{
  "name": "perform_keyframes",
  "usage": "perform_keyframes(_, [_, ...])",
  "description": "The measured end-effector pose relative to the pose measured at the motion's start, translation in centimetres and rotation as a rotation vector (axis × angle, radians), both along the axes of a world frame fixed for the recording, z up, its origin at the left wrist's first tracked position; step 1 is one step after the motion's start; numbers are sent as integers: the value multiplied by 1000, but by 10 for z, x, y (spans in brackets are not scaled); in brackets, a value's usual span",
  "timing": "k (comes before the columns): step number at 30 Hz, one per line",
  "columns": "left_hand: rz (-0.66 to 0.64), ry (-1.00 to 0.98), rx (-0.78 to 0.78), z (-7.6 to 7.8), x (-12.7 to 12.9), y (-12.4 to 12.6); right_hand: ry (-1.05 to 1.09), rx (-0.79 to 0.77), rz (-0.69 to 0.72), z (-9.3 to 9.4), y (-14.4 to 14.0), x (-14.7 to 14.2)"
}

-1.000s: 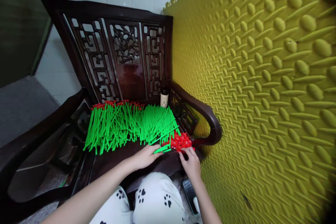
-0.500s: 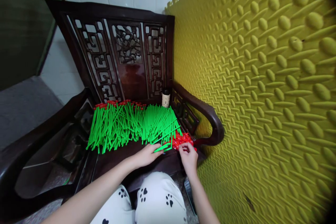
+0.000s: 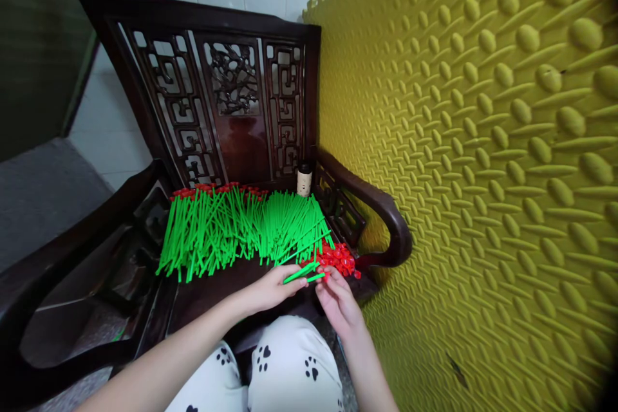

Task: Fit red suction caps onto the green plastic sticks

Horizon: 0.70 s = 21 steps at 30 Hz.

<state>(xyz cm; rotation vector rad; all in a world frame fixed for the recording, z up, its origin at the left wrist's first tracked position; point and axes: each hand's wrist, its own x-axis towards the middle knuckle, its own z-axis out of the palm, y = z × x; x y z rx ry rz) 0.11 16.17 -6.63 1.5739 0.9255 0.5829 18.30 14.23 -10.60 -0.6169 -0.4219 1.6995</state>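
My left hand [image 3: 280, 284] is closed round a few green plastic sticks [image 3: 302, 272] whose ends point to the right. Between the thumb and fingers of my right hand [image 3: 340, 299] is a small red plastic piece [image 3: 327, 275], held at the tip of one of these sticks. Just behind my right hand lies a heap of similar red pieces [image 3: 344, 259]. A wide pile of green sticks [image 3: 294, 222] covers the chair seat. The sticks on its left side carry red pieces [image 3: 196, 192] at their far ends.
The seat belongs to a dark carved wooden chair [image 3: 244, 148], with an armrest [image 3: 386, 206] on the right. A beige cup with a black lid [image 3: 304, 181] stands at the seat's back right. A yellow foam mat [image 3: 463, 161] rises along the right side.
My right hand has moved up and left from the red heap, bringing a red piece to a stick end. The left hand stays nearly in place with its sticks.
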Motion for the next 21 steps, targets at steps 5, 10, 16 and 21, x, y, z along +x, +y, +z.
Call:
perform_keyframes(5, [33, -14, 5, -1, 1, -2, 105, -13, 7, -1, -4, -1])
perform_keyframes(10, [9, 11, 41, 1, 1, -4, 159, 8, 8, 3, -8, -2])
perform_keyframes(16, [-59, 52, 160, 16, -1, -5, 179, 26, 150, 10, -12, 1])
perform_keyframes(21, [-119, 112, 246, 26, -1, -7, 150, 48, 259, 18, -16, 9])
